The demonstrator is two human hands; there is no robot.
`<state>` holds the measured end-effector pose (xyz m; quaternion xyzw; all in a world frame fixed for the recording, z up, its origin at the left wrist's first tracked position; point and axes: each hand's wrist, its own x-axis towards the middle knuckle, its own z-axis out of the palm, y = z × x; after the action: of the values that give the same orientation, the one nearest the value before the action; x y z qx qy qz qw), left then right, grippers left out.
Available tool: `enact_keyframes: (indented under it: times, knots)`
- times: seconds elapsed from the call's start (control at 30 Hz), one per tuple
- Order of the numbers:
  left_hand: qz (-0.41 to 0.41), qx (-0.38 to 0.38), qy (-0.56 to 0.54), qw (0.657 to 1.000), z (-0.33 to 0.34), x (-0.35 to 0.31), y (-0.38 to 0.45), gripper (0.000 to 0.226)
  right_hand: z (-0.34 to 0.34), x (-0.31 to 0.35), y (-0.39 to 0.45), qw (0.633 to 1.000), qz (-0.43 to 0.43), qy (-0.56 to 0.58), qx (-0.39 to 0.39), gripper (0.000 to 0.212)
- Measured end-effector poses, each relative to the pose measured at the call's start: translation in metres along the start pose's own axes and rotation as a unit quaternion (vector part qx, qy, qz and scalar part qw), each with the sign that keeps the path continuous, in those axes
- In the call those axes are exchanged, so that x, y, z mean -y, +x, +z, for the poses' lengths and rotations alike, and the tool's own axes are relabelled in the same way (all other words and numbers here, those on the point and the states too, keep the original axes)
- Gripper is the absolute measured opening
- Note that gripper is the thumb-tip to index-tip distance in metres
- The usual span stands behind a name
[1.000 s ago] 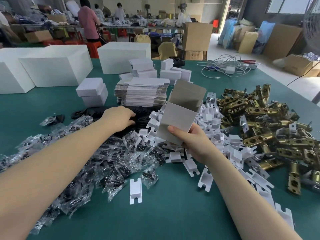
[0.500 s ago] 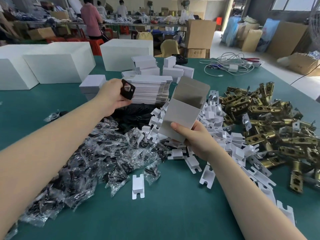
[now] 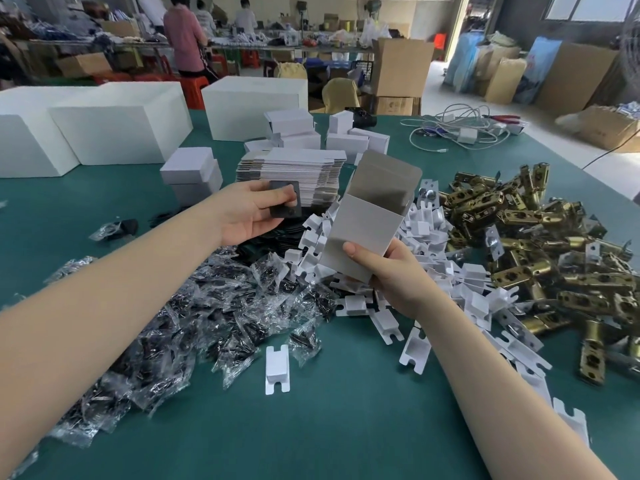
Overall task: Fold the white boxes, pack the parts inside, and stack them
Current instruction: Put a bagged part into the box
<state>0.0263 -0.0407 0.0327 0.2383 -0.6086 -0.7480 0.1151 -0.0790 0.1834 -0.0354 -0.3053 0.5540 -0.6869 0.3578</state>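
Grey-white card forms the folded box (image 3: 367, 225), held at its lower end by the right hand (image 3: 391, 275), whose thumb lies across the near face with the fingers curled behind: a grip clamped on the closed bottom, which leaves the mouth free. The box is raised above the tabletop (image 3: 346, 427), its long axis tilted up and away, with the open mouth and raised lid flap pointing toward the far right. The left hand (image 3: 242, 216) pinches a flat black square plate (image 3: 284, 198) between thumb and fingertips, just left of the box mouth and apart from it; the plate appears held face-on, probably ready for insertion. Outward from the hands lie the supplies, each kind in its own heap within reach: clear bagged screw packets (image 3: 166, 327) under the left forearm, white card inserts (image 3: 349, 303) beneath the box, brass latch bodies (image 3: 540, 251) at right. Behind stand the stack of flat box blanks (image 3: 294, 171) and finished small boxes (image 3: 194, 174). Packing is judged to be at its start, nothing being visible inside the box.
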Motion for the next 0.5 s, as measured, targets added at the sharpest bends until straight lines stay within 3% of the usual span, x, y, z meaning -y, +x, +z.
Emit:
enact_keyframes:
  times: [0.3,0.4,0.5]
  knots:
    - [0.015,-0.028,0.017,0.999,0.0001,0.0068,0.0036,0.017,-0.0002,-0.0002,0.0007,1.000,0.001,0.000,-0.004,0.048]
    - [0.020,0.009,-0.022,1.000,-0.0014,0.0056,0.0033,0.033,-0.0003,-0.0007,0.0006,1.000,-0.001,0.000,-0.004,0.047]
    - [0.058,0.010,0.093,0.994,-0.0042,0.0082,0.0031,0.057,-0.0005,-0.0006,0.0007,1.000,-0.001,0.000,-0.002,0.049]
